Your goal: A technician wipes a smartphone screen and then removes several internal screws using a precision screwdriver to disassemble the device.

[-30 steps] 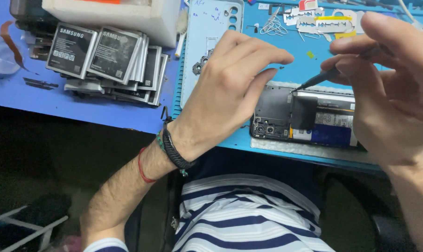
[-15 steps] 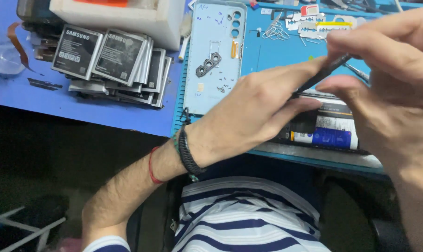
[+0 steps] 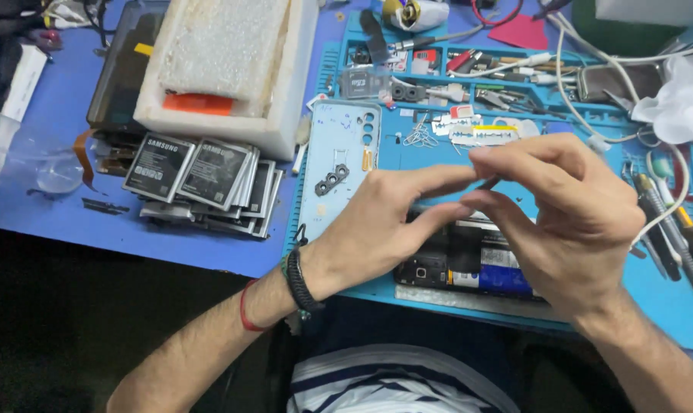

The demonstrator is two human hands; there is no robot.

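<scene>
Midway, the opened phone (image 3: 469,260) lies beneath both hands, back cover (image 3: 339,164) already off beside the left hand (image 3: 377,229), which pinches toward the thin tool (image 3: 486,183) gripped by the right hand (image 3: 576,222).

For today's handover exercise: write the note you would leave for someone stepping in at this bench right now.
Left hand: over the opened dark phone on the blue work mat, fingertips meeting the right hand.
Right hand: pinching a thin dark tool.
Done: pale blue back cover is off, lying left of the phone, a small black camera bracket on it.
Left: phone lies open, internals exposed.
Stack of grey flat batteries lies further left.
</scene>
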